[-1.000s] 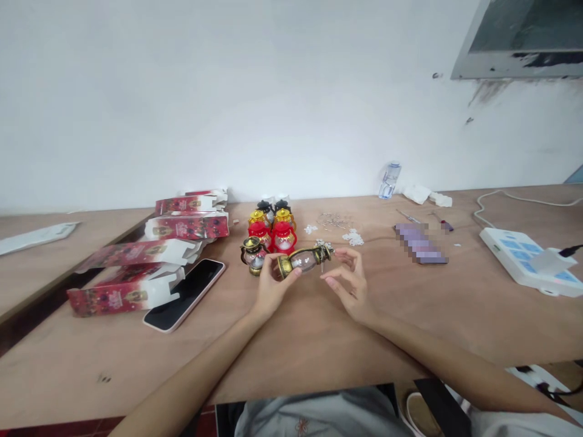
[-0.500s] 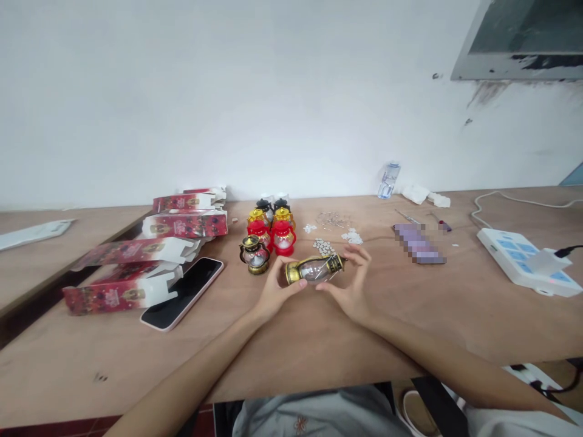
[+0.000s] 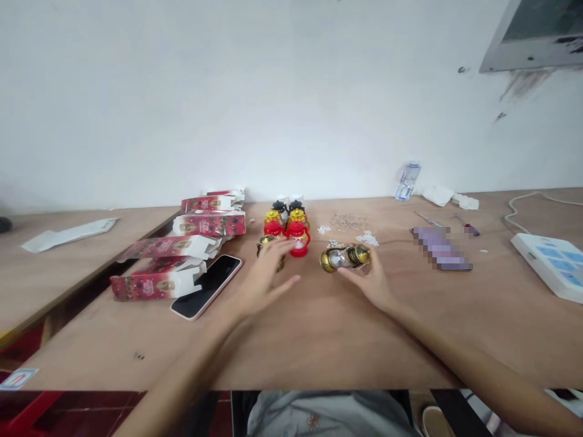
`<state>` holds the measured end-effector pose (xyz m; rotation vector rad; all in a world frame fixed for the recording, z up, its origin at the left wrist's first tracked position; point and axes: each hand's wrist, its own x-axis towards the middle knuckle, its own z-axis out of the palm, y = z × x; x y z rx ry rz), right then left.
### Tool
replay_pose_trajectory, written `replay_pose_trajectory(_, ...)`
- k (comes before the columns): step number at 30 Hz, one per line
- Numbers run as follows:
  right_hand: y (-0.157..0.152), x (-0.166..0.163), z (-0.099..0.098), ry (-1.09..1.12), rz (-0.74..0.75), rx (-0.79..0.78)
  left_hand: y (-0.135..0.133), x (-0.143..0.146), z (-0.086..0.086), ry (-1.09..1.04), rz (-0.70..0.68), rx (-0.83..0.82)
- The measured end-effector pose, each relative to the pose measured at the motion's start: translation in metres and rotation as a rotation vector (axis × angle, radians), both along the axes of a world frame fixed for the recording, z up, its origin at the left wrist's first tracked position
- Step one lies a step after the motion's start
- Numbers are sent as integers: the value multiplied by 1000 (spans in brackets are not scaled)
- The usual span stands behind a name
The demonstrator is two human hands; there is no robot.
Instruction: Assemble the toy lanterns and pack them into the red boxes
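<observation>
My right hand (image 3: pixel 376 279) grips a small bronze-and-black toy lantern (image 3: pixel 339 260) by its top end, tilted on its side with the clear globe showing. My left hand (image 3: pixel 264 276) is off it, fingers stretched out and thumb apart. Behind the left fingers stands another bronze lantern (image 3: pixel 264 241), mostly hidden; whether the fingers touch it I cannot tell. Just past it are red lanterns (image 3: pixel 298 238), then gold lanterns (image 3: pixel 297 217) and black ones (image 3: pixel 279 209), upright in two columns.
Red printed boxes (image 3: pixel 150 286) and a phone (image 3: pixel 207 288) lie left. Beyond the right hand are small white pieces (image 3: pixel 367 238) and thin metal parts (image 3: pixel 348 222). A purple pixelated item (image 3: pixel 439 249), a screwdriver (image 3: pixel 469 227), a bottle (image 3: pixel 408 181) and a power strip (image 3: pixel 549 264) stand right.
My left hand has let go of the lantern and moved left toward the standing bronze one. The right hand keeps the lantern, its top turned toward me. The view has swung left.
</observation>
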<state>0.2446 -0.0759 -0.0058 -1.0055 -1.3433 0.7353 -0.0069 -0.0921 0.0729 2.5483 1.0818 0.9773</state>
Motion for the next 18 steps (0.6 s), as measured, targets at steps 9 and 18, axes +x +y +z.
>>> replay_pose_trajectory(9,28,22,-11,-82,14,-153,26,-131,47,695,594,184)
replay_pose_trajectory(18,20,15,-4,155,58,-257,60,-168,36,653,641,152)
